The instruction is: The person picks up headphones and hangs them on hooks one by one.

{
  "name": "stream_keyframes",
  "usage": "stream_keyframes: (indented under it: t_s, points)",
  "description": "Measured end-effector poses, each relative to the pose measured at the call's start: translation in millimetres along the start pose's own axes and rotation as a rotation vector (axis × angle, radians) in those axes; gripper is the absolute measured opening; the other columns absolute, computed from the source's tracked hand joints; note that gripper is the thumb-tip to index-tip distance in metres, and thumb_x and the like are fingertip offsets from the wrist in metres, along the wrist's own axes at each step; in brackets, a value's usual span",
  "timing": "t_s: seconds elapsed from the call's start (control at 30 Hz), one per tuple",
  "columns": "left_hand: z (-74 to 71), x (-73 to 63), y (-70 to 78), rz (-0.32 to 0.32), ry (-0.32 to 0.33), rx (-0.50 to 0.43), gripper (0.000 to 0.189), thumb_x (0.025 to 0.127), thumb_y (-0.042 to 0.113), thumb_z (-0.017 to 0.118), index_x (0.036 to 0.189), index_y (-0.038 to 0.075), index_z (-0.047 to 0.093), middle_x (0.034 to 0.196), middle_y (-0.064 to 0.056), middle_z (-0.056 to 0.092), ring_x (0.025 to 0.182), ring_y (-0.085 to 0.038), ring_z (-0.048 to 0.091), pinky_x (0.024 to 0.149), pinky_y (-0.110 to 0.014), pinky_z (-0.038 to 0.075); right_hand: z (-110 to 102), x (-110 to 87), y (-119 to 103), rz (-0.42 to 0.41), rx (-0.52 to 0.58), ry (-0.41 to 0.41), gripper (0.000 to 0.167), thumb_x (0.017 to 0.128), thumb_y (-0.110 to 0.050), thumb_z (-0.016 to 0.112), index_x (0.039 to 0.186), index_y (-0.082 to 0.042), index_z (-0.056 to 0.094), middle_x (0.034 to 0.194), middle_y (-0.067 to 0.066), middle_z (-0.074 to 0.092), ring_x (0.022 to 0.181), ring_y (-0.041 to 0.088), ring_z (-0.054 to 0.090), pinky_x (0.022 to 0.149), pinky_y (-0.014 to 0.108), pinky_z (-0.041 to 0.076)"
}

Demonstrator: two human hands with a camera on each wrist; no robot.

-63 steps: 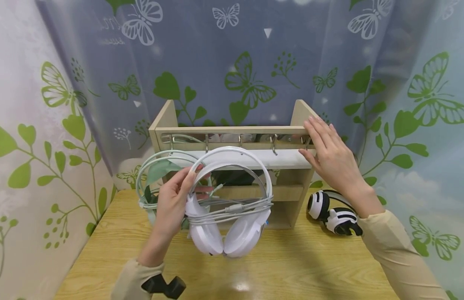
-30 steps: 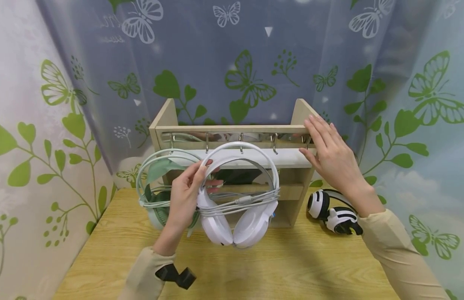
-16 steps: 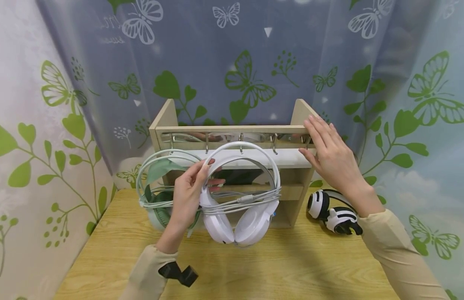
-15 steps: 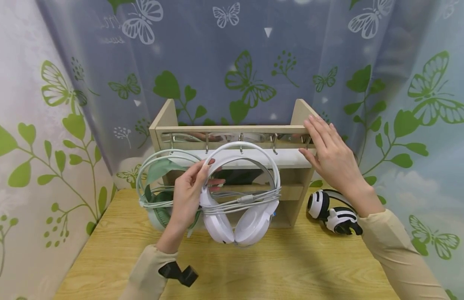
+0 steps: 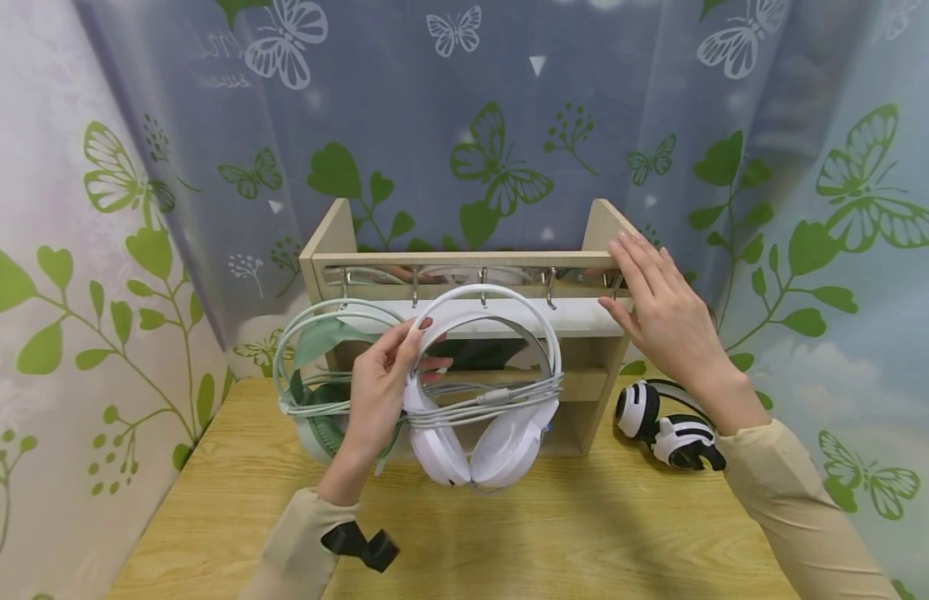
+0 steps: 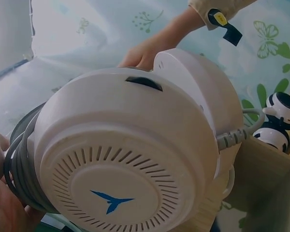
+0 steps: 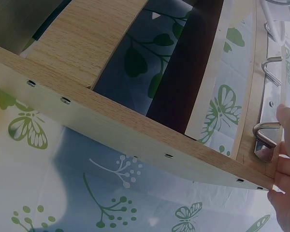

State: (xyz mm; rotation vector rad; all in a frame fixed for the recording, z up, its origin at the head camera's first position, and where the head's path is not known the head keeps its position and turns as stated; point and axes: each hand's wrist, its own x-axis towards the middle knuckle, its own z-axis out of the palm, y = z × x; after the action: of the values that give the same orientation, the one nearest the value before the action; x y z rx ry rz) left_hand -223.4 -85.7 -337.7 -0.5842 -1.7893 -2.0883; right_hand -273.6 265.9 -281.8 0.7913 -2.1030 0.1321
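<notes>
My left hand [image 5: 377,383] pinches the left side of the headband of white headphones [image 5: 501,450], with grey cable wound around them. The top of the headband overlaps the middle hook [image 5: 482,273] of a wooden rack [image 5: 464,257]; whether it bears on the hook I cannot tell. In the left wrist view an earcup [image 6: 116,121] with a blue mark fills the middle. Green headphones [image 5: 317,333] hang at the rack's left end, partly behind my left hand. My right hand [image 5: 662,312] rests with extended fingers on the rack's upper right corner, beside the last hook [image 7: 267,133].
Black and white headphones [image 5: 670,425] lie on the wooden table [image 5: 554,533] right of the rack. One more bare hook [image 5: 550,287] stands between the white headphones and my right hand. A patterned curtain [image 5: 404,108] closes off the back and sides.
Over the two seconds my left hand has carried the white headphones right and slightly up, toward the middle hook. In the last half second they barely moved. My right hand has stayed put.
</notes>
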Motion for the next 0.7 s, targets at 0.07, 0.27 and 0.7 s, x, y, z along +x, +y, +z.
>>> stream_keyframes:
  t_s: [0.07,0.27,0.7]
  points:
    - [0.1,0.1,-1.0,0.003,-0.001,0.004,0.032,0.107,0.015,0.053,0.132,-0.002,0.064,0.116,-0.025,0.071,0.086,-0.027,0.076,0.078,-0.048,0.062,-0.1,0.0,-0.2,0.001,0.001,-0.001,0.071,0.108,-0.052,0.034,0.155,0.001,0.036,0.159,0.02,0.037,0.148,0.036,0.033,0.126,0.046,0.019]
    - [0.8,-0.1,-2.5,0.012,-0.002,0.016,0.032,0.107,0.014,0.053,0.133,-0.001,0.063,0.116,-0.025,0.071,0.084,-0.019,0.077,0.078,-0.046,0.062,0.1,-0.5,-0.7,0.003,0.001,-0.003,0.072,0.108,-0.052,0.033,0.155,0.001,0.036,0.159,0.02,0.037,0.148,0.036,0.033,0.126,0.046,0.019]
    - [2.9,-2.4,-2.6,-0.002,0.018,0.037,0.035,0.107,0.014,0.054,0.137,-0.001,0.06,0.124,-0.022,0.069,0.085,-0.026,0.077,0.077,-0.045,0.063,0.4,0.0,-0.2,-0.001,-0.005,0.01,0.071,0.108,-0.052,0.034,0.155,0.001,0.037,0.159,0.02,0.038,0.147,0.036,0.035,0.126,0.046,0.019]
